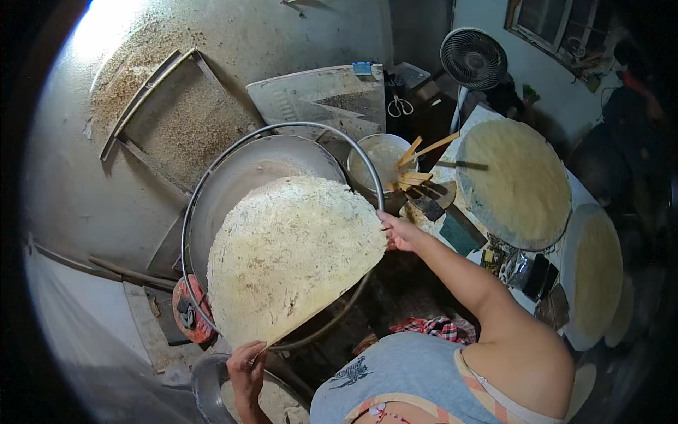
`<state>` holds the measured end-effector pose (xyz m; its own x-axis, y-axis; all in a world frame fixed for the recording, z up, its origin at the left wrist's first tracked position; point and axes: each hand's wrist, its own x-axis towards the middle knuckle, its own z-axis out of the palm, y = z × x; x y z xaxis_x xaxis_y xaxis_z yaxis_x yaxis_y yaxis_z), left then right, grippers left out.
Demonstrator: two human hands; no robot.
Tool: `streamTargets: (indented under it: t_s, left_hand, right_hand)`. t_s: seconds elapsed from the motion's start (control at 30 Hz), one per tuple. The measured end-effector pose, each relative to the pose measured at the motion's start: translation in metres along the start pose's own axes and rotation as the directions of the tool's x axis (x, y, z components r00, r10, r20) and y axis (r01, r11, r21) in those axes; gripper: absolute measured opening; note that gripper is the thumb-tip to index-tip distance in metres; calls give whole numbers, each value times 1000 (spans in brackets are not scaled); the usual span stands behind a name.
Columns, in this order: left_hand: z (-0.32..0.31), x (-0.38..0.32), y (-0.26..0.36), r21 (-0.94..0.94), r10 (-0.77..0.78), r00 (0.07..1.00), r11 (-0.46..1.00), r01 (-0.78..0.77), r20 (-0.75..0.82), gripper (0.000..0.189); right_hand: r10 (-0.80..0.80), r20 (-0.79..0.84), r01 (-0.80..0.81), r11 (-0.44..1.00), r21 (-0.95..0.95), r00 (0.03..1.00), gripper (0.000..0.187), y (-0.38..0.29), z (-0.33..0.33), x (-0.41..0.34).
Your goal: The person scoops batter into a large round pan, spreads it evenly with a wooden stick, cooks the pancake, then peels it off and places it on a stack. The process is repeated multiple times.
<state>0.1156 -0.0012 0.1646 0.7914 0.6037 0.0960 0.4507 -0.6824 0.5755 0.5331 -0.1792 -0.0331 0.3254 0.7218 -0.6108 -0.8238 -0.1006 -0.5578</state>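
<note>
A large, round, thin pale flatbread (pixel 296 249), speckled with brown, stretches between my two hands over a wide round metal griddle pan (pixel 228 180). At its near left edge, my left hand (pixel 248 365) pinches the sheet between thumb and fingers. My right hand (pixel 398 232) grips the sheet's right edge, close to a metal ring (pixel 185 238) that surrounds the pan. The near edge of the flatbread runs in a straight slanting line from one hand to the other. The sheet hides much of the pan.
A pot (pixel 378 153) with wooden-handled tools stands behind the pan at right. Large round flatbreads (pixel 514 180) lie on a table at right. A metal basin (pixel 209 387) with pale contents sits at lower left. A pedestal fan (pixel 473 58) stands at the back.
</note>
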Motion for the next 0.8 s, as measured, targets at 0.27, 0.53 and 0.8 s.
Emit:
streamTargets:
  t_s: [0.27,0.53,0.8]
  left_hand:
    - [-22,0,9,14,59,997,998,-59,53,11]
    - [6,102,90,336,73,990,935,-111,123,32]
    - [187,269,336,-202,622,780,775,-599,70,10]
  right_hand:
    - [-192,-168,97,885,-455,967,26,-36,46,27]
    - [-341,38,343,936,-77,939,20,-231,-26,-22]
    - [-661,-409,586,749,-309,629,34,-377,-316,-257]
